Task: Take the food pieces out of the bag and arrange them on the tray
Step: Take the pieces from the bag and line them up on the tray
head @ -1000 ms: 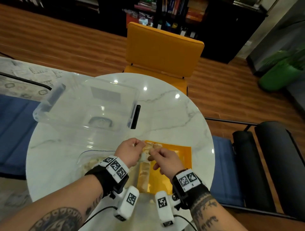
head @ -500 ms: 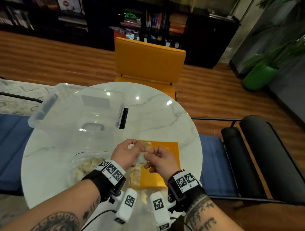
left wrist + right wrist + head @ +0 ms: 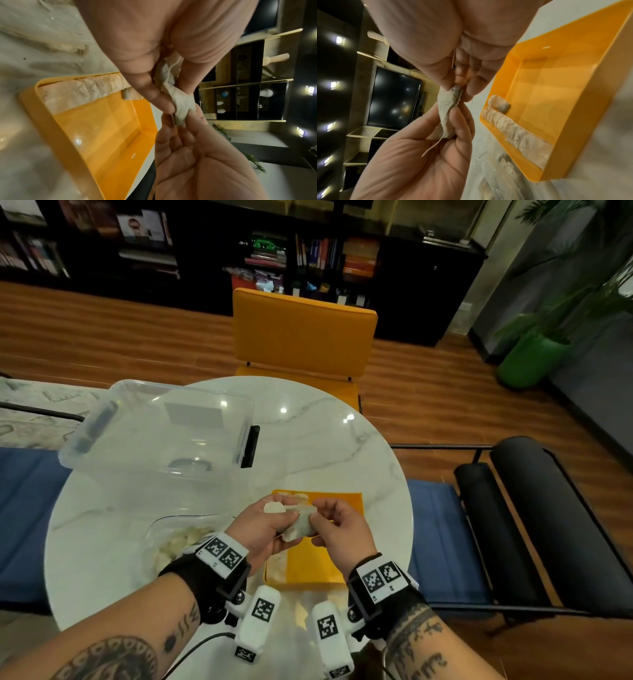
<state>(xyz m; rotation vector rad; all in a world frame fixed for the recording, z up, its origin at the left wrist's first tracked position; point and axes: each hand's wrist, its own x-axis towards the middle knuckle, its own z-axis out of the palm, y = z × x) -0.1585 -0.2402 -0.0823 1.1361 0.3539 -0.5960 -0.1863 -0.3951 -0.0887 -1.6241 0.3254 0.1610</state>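
Note:
Both hands hold one pale, wrinkled food piece in the air above the yellow tray. My left hand grips its near end; the right hand pinches the far end between thumb and fingers. The same piece shows in both wrist views, with a thin strand hanging from it. Inside the tray, a row of food pieces lies along one wall. A clear plastic bag with more pieces lies on the table left of the tray.
A round white marble table holds everything. An empty clear plastic bin stands at its far left. An orange chair is behind the table; blue and black seating lies to the right.
The hands have lifted slightly and drawn nearer together over the tray, still working the same food piece. The head camera has tilted up, showing more of the room.

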